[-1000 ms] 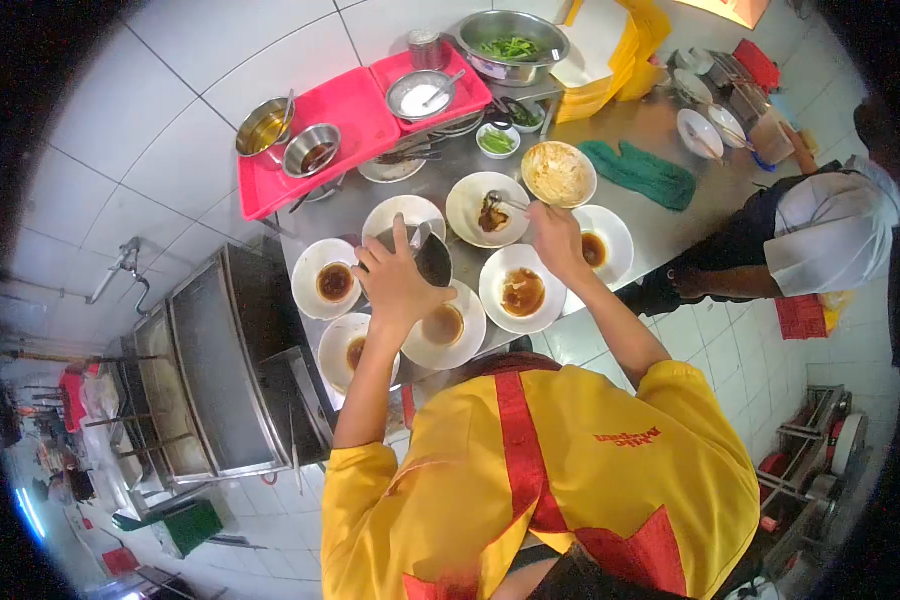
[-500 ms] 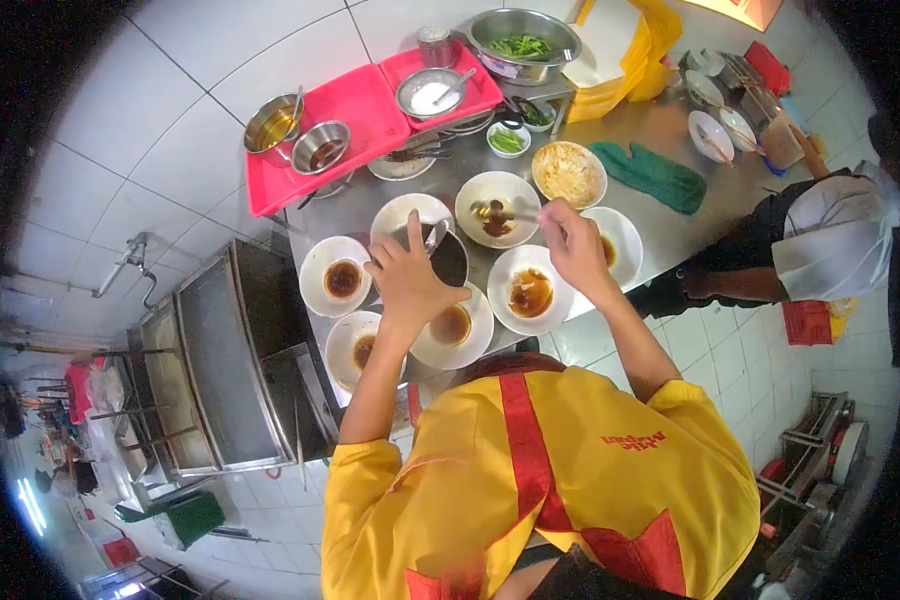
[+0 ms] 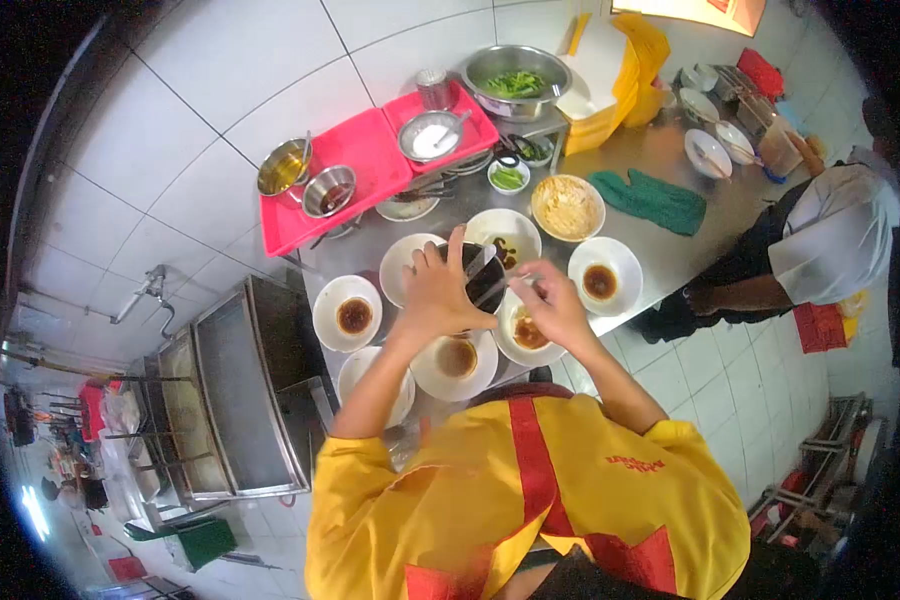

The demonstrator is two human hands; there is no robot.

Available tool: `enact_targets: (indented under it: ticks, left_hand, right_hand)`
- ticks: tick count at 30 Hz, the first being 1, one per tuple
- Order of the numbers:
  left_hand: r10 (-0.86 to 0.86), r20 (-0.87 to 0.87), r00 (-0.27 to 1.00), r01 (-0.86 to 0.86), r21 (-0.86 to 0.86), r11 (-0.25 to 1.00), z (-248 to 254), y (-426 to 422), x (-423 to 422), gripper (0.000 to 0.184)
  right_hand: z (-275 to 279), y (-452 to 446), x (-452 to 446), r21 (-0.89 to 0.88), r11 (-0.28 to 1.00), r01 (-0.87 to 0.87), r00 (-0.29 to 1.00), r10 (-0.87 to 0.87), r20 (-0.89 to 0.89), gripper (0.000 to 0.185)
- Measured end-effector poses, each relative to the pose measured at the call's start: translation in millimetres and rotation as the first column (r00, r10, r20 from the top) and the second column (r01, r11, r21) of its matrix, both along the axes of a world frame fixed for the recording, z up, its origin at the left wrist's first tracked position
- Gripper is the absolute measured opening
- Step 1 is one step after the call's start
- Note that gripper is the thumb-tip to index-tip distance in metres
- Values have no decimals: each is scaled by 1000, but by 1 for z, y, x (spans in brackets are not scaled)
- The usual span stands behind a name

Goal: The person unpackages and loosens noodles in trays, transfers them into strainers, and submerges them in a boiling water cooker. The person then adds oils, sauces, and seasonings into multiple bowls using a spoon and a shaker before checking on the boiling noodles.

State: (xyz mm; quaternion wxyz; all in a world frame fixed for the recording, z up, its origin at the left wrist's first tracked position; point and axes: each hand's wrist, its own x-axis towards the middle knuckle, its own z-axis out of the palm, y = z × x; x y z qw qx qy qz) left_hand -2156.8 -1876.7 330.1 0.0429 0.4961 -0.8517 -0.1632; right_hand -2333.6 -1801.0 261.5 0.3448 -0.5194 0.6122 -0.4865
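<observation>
My left hand [image 3: 435, 292] spans a round container of dark sauce [image 3: 485, 262], its fingers and thumb spread around the near side. A pale utensil handle leans inside it. My right hand [image 3: 555, 305] pinches a metal spoon [image 3: 494, 291], whose end is over the dark sauce. Around them stand white bowls with brown sauce in the bottom: a left bowl [image 3: 347, 313], a front bowl [image 3: 456, 366], a right bowl [image 3: 606, 277] and a back bowl [image 3: 506, 226]. Another bowl [image 3: 510, 345] sits partly under my right hand. My left hand partly hides a further bowl [image 3: 400, 268].
Pink trays [image 3: 355, 165] at the back hold metal bowls and a bowl of white powder [image 3: 431, 136]. Behind are a steel bowl of greens [image 3: 517, 85] and a bowl of creamy paste [image 3: 568, 208]. A green mitt [image 3: 652, 201] lies right. Another person [image 3: 830, 230] stands at far right.
My left hand and the dark sauce container have moved right, between the bowls. My right hand has moved left and down, bringing the spoon from the back bowl to the container.
</observation>
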Motion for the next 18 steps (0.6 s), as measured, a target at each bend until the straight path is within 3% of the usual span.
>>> enact_targets:
  ticks: [1, 3, 5, 7, 8, 11, 12, 14, 15, 17, 18]
  left_hand:
    - [-41, -18, 999, 42, 54, 998, 10, -9, 1, 130]
    - [-62, -21, 998, 63, 44, 997, 31, -32, 4, 131]
    - [-98, 27, 995, 101, -162, 982, 47, -63, 9, 130]
    - [-30, 45, 999, 36, -149, 988, 77, -94, 11, 128]
    - [-29, 5, 1000, 29, -146, 989, 90, -115, 14, 128]
    - [132, 48, 990, -120, -198, 973, 111, -178, 17, 128]
    - [123, 53, 991, -110, -202, 973, 113, -196, 16, 128]
    - [319, 38, 947, -298, -274, 914, 115, -225, 15, 130]
    - [311, 36, 950, -289, -281, 915, 112, -238, 16, 130]
    - [428, 20, 904, -405, -286, 868, 101, -266, 16, 132]
    - [422, 9, 907, -405, -258, 877, 94, -283, 21, 132]
  right_hand:
    - [4, 3, -7, -11, 1000, -5, 1000, 5, -6, 17]
    - [13, 9, -24, -100, 976, 194, 979, -185, 90, 20]
    - [2, 23, -58, -118, 960, 256, 957, -269, -113, 16]
    - [-5, 40, -74, -156, 902, 402, 915, -393, 86, 16]
    - [-16, 52, -91, -126, 897, 424, 905, -424, 27, 16]
    - [-40, 94, -127, 6, 826, 564, 823, -562, -85, 15]
    - [-48, 107, -131, 6, 821, 571, 818, -569, -79, 15]
    - [-65, 129, -138, -92, 778, 621, 777, -627, -57, 15]
    - [-76, 140, -142, -98, 772, 629, 771, -635, -52, 15]
    - [-95, 159, -147, 70, 739, 670, 742, -668, -55, 16]
    - [-97, 164, -145, 64, 730, 680, 733, -678, -47, 16]
